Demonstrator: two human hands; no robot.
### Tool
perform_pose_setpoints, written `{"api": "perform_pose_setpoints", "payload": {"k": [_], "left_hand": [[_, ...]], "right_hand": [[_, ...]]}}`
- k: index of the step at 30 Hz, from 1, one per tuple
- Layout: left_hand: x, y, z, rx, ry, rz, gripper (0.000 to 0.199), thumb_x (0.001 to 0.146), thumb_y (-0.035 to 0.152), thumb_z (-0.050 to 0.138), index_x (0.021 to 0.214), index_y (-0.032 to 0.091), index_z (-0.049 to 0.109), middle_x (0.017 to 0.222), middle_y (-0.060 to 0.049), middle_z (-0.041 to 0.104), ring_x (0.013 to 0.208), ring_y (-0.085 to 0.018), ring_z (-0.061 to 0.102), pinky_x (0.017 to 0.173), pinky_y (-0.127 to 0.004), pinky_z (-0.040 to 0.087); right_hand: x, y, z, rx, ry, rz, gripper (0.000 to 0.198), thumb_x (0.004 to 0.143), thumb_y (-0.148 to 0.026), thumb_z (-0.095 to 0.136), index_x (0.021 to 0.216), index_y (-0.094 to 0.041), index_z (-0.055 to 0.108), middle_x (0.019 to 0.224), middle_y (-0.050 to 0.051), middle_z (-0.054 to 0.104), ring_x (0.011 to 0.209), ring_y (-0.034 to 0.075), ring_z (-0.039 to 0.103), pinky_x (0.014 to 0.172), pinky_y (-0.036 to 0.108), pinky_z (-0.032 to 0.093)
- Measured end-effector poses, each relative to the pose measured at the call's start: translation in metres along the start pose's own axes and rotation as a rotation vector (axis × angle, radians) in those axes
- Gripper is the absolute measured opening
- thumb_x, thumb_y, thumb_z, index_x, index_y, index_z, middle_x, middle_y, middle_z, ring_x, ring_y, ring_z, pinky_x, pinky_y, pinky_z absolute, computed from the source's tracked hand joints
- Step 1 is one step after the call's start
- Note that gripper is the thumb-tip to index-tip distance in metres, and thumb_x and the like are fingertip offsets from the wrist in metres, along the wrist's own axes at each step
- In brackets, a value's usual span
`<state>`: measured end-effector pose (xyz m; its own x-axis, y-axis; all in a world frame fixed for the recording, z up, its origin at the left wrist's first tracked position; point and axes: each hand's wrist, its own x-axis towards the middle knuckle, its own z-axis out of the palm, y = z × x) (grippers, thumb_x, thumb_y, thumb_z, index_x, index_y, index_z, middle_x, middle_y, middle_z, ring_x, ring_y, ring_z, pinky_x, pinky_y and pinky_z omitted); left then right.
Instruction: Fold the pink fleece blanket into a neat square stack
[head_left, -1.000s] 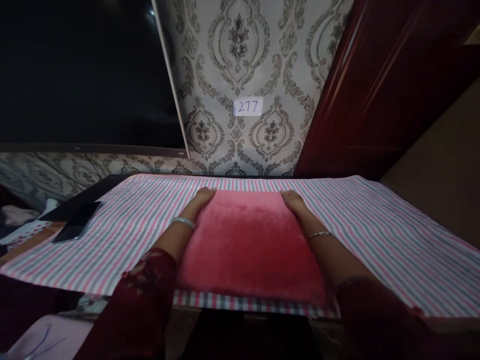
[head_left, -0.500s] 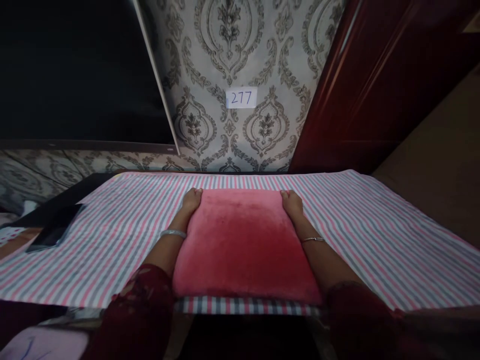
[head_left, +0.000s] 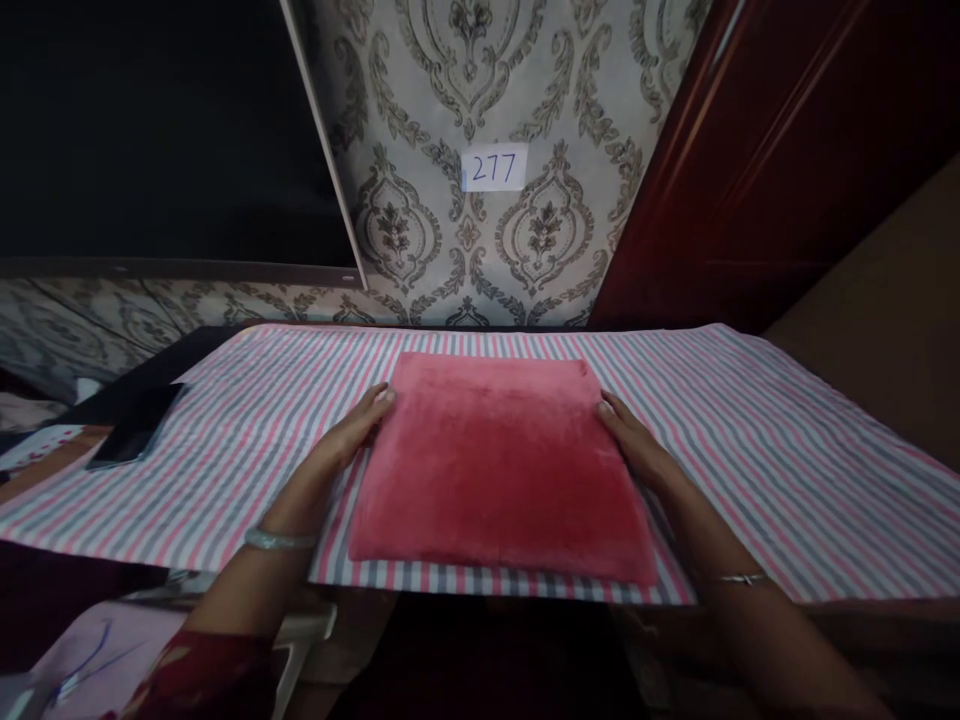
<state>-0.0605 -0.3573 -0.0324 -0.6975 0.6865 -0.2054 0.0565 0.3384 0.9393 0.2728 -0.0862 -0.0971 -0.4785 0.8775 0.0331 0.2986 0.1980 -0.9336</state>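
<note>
A red plush cushion [head_left: 502,470], roughly square, lies flat on a striped cloth [head_left: 750,440] near the cloth's front edge. Along its left side is my left hand [head_left: 364,422], its fingers stretched out and the thumb at the cushion's edge. My right hand [head_left: 631,435] lies against the opposite side in much the same way, thumb on the edge and fingers partly hidden below. Both hands are open, touching the sides a little below the far corners. The cushion's underside is out of sight.
On the left of the table lies a dark phone [head_left: 139,425]. A large black screen [head_left: 165,140] hangs behind it. The patterned wall [head_left: 420,180] bears a paper label [head_left: 494,168] reading 277. A dark red wooden panel [head_left: 720,200] stands at right. A pink seat-like surface [head_left: 112,650] shows below left.
My hands have let go of the cushion's far corners and slid down its sides, spreading outward. The far corners now show uncovered. The view has tilted slightly downward.
</note>
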Motion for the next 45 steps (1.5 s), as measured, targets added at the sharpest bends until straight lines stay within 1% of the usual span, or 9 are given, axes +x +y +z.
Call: {"api": "perform_pose_setpoints", "payload": {"k": [3, 8, 13, 16, 22, 30, 35, 42, 45], "left_hand": [[-0.017, 0.001, 0.011, 0.008, -0.027, 0.065, 0.1, 0.068, 0.068, 0.076, 0.15, 0.023, 0.043, 0.145, -0.016, 0.057, 0.131, -0.035, 0.057, 0.104, -0.044, 0.051], [-0.018, -0.005, 0.021, 0.112, 0.007, 0.322, 0.089, 0.074, 0.063, 0.068, 0.148, 0.021, 0.045, 0.151, -0.013, 0.052, 0.142, -0.034, 0.046, 0.119, -0.045, 0.037], [-0.014, -0.008, 0.017, 0.186, 0.065, 0.272, 0.086, 0.069, 0.061, 0.071, 0.143, 0.021, 0.052, 0.148, -0.013, 0.055, 0.146, -0.037, 0.039, 0.124, -0.05, 0.026], [-0.023, -0.007, 0.014, 0.12, 0.017, 0.264, 0.083, 0.074, 0.062, 0.071, 0.145, 0.023, 0.053, 0.148, -0.012, 0.056, 0.147, -0.036, 0.038, 0.123, -0.049, 0.03], [-0.063, -0.028, -0.013, 0.013, -0.012, -0.025, 0.085, 0.082, 0.073, 0.058, 0.155, 0.031, 0.042, 0.157, -0.011, 0.048, 0.141, -0.037, 0.048, 0.111, -0.05, 0.048], [-0.107, -0.056, 0.017, 0.371, 0.265, 0.247, 0.088, 0.079, 0.068, 0.059, 0.153, 0.025, 0.039, 0.156, -0.012, 0.047, 0.145, -0.039, 0.041, 0.12, -0.056, 0.035], [-0.094, -0.057, 0.012, 0.431, 0.309, 0.241, 0.066, 0.081, 0.067, 0.052, 0.134, 0.027, 0.052, 0.132, -0.008, 0.067, 0.125, -0.037, 0.061, 0.107, -0.051, 0.049], [-0.095, -0.047, -0.011, 0.436, 0.075, 0.16, 0.075, 0.083, 0.074, 0.05, 0.137, 0.023, 0.05, 0.132, -0.012, 0.066, 0.12, -0.035, 0.064, 0.102, -0.048, 0.053], [-0.089, -0.036, -0.02, 0.479, 0.139, 0.231, 0.087, 0.083, 0.076, 0.049, 0.149, 0.02, 0.041, 0.145, -0.017, 0.056, 0.113, -0.034, 0.067, 0.094, -0.05, 0.057]], "right_hand": [[-0.008, -0.002, 0.006, -0.024, -0.01, -0.04, 0.081, 0.085, -0.071, 0.056, 0.153, -0.028, 0.045, 0.157, 0.007, 0.048, 0.145, 0.031, 0.043, 0.119, 0.048, 0.036], [-0.006, 0.001, 0.017, -0.087, 0.079, -0.136, 0.079, 0.083, -0.057, 0.059, 0.153, -0.022, 0.043, 0.15, 0.01, 0.055, 0.139, 0.03, 0.05, 0.116, 0.049, 0.039], [-0.004, 0.007, 0.018, -0.096, 0.151, -0.079, 0.08, 0.079, -0.051, 0.062, 0.149, -0.016, 0.047, 0.149, 0.013, 0.056, 0.138, 0.031, 0.05, 0.117, 0.048, 0.039], [-0.007, 0.002, 0.015, -0.068, 0.129, -0.058, 0.082, 0.079, -0.052, 0.063, 0.15, -0.016, 0.045, 0.151, 0.013, 0.054, 0.139, 0.031, 0.051, 0.117, 0.047, 0.039], [-0.054, -0.002, -0.006, 0.086, -0.039, 0.124, 0.088, 0.089, -0.068, 0.054, 0.16, -0.022, 0.032, 0.129, 0.013, 0.07, 0.114, 0.034, 0.07, 0.096, 0.05, 0.058], [-0.118, 0.001, 0.005, -0.154, 0.157, -0.089, 0.082, 0.087, -0.068, 0.056, 0.156, -0.027, 0.04, 0.159, 0.007, 0.044, 0.148, 0.033, 0.038, 0.116, 0.049, 0.041], [-0.115, 0.008, 0.014, -0.233, 0.246, -0.147, 0.071, 0.091, -0.061, 0.051, 0.151, -0.023, 0.047, 0.152, 0.011, 0.053, 0.145, 0.033, 0.043, 0.115, 0.049, 0.042], [-0.114, 0.012, -0.003, -0.308, 0.163, -0.136, 0.071, 0.092, -0.065, 0.049, 0.151, -0.024, 0.047, 0.144, 0.012, 0.06, 0.131, 0.033, 0.058, 0.106, 0.048, 0.051], [-0.101, -0.001, -0.019, -0.376, 0.188, -0.216, 0.075, 0.096, -0.065, 0.044, 0.156, -0.021, 0.039, 0.141, 0.017, 0.061, 0.121, 0.033, 0.064, 0.101, 0.051, 0.053]]}}
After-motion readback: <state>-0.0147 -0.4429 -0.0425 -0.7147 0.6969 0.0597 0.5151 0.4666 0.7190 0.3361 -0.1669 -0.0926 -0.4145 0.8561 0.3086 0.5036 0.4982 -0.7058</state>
